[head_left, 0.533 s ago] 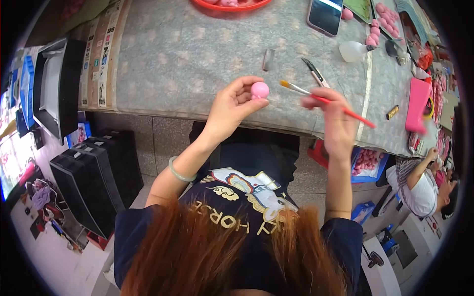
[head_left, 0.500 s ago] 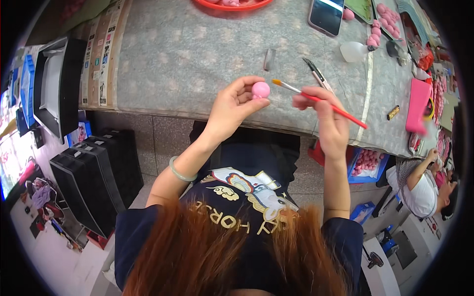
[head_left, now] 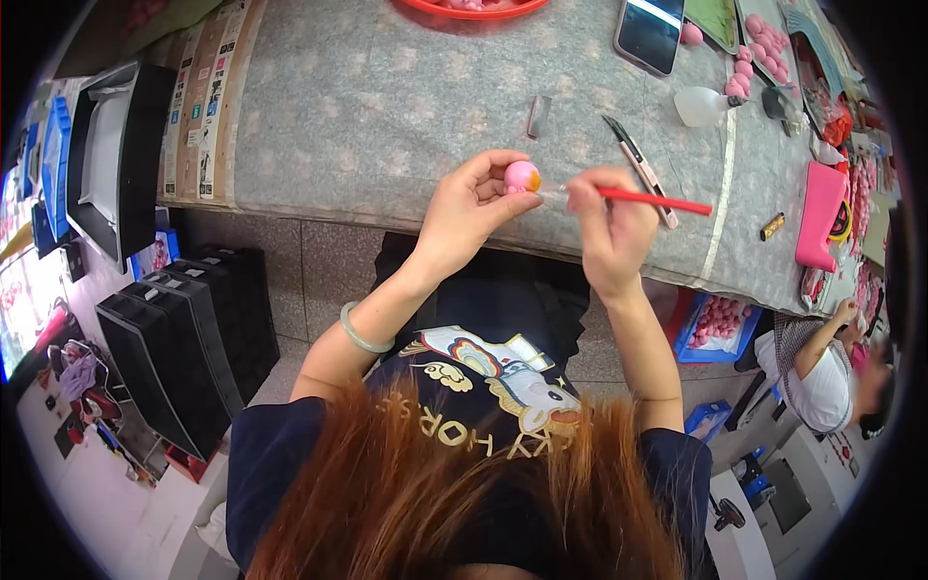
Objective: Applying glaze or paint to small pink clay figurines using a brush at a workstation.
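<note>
Up over the grey mottled counter [head_left: 387, 106], the left hand [head_left: 464, 208] pinches a small pink ball with an orange patch [head_left: 522, 177] between clamped fingers; the right hand [head_left: 609, 222], fingers closed on a thin red-handled brush [head_left: 652, 200], touches its tip to the ball.

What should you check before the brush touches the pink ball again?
1. Ball held firm: ok. The left hand pinches the pink ball in its fingertips.
2. Brush held: ok. The right hand has its grip on the red brush.
3. Brush tip aimed: ok. It points at the ball's orange patch.
4. Paint on the tip: cannot tell, too small to see.
5. Room to work: ok. The metal tool and the phone lie on the table, apart from both hands.
</note>
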The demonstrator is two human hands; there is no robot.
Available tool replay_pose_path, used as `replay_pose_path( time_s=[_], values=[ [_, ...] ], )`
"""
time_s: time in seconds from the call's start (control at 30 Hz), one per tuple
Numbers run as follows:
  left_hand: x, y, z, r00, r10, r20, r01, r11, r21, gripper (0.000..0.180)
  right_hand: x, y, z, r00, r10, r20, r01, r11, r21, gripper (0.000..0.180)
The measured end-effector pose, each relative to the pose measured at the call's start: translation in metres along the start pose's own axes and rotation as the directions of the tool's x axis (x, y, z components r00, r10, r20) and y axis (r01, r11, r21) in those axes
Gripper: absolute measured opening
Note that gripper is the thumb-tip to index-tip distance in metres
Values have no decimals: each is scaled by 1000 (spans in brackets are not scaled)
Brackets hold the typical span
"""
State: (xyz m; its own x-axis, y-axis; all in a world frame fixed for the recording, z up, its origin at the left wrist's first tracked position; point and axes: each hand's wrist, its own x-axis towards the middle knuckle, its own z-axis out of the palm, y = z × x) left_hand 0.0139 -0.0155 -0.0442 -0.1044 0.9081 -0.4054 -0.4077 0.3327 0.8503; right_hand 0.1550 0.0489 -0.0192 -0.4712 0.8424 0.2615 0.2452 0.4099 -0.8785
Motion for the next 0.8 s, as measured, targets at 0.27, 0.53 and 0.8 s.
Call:
replay_pose_path(
  time_s=[0.27, 0.53, 0.8],
  values=[
    [2, -1, 1, 1000, -3, 6, 3, 1000, 13, 34, 8, -2, -1, 995, 102, 0, -102, 994, 35, 10],
    [0, -2, 0, 1000, 12, 21, -11, 999, -30, 35, -1, -3, -4, 997, 64, 54, -70, 988, 138, 9],
    [-18, 11, 4, 997, 15, 72, 2, 971, -237, 38, 0, -8, -9, 955, 235, -180, -161, 924, 348, 7]
  ],
)
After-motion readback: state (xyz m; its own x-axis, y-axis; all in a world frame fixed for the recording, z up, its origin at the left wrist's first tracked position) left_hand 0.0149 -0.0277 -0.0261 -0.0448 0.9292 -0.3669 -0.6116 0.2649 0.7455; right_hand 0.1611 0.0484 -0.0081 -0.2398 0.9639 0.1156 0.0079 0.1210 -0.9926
